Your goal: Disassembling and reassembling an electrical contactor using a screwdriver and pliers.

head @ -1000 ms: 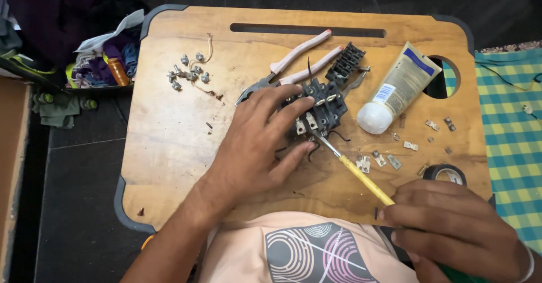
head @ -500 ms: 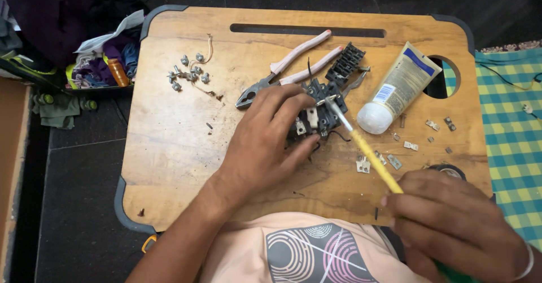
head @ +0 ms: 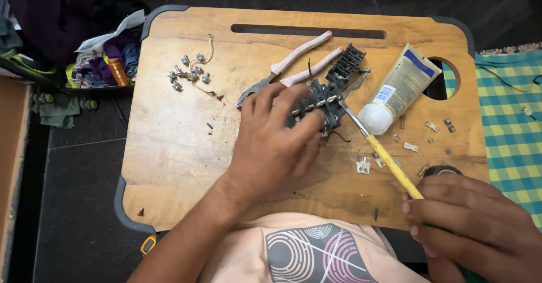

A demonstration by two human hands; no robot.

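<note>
Black switch block, metal contacts showing, wires protruding.

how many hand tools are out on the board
2: a pair of pliers with pale pink handles lying at the board's top middle, and a yellow-handled screwdriver in the right hand. Others may be hidden under the left hand.

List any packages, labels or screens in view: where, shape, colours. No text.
Squeeze tube: lying on the wooden tray table, right of the black switch block, cap toward the person; beige body, blue band, white cap.
Label patch on that tube: small, white and blue, near the cap.
No screens or signs.
</note>
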